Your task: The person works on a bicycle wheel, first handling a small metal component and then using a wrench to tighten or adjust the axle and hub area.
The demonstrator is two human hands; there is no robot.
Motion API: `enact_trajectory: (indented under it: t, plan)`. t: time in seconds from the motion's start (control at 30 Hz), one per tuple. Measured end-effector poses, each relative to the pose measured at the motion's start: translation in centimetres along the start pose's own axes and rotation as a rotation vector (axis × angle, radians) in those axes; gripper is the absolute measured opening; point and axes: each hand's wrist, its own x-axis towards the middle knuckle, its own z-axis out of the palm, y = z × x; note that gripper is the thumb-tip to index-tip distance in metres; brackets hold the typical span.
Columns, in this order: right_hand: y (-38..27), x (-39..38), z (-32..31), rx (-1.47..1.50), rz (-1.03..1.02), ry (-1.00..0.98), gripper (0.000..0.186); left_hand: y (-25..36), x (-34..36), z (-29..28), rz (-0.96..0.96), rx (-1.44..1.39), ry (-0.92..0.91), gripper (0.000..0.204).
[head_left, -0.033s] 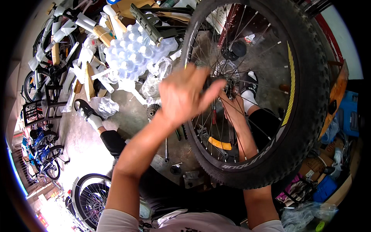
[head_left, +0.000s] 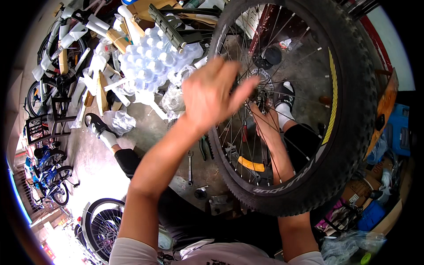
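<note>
A large bicycle wheel [head_left: 360, 101] with a knobby black tyre and yellow rim markings stands upright between my legs. My left hand [head_left: 212, 90] is raised at the wheel's left side, near the hub. It is motion-blurred, its thumb stretched toward the spokes; what its fingers do is unclear. Seen through the spokes, my right hand [head_left: 267, 118] is closed round the hub [head_left: 260, 97] at the wheel's centre, its fingertips partly hidden. A brake disc [head_left: 264, 77] shows at the hub.
On the floor lie a wrench [head_left: 190, 168] and pliers [head_left: 203, 148]. Wrapped bottles [head_left: 152, 57] and packing scraps are heaped at the far left. Another bicycle wheel [head_left: 104, 221] stands at the near left. Blue cases [head_left: 397, 130] and boxes crowd the right.
My left hand has moved slightly up, away from me. My right hand and the wheel look the same.
</note>
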Motion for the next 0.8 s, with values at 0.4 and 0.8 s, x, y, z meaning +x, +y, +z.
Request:
enact_trajectory:
  t: [0.4,0.8]
  plan:
    - [2.4,1.0,1.4,0.218,-0.084,-0.030,0.027,-14.6,-5.5,11.1,-1.078,-0.334,-0.341,0.051]
    - [1.5,0.9,0.9,0.074,-0.105,0.005,0.027,-10.1,-18.7,9.6,-1.490,-0.466,-0.134,0.042]
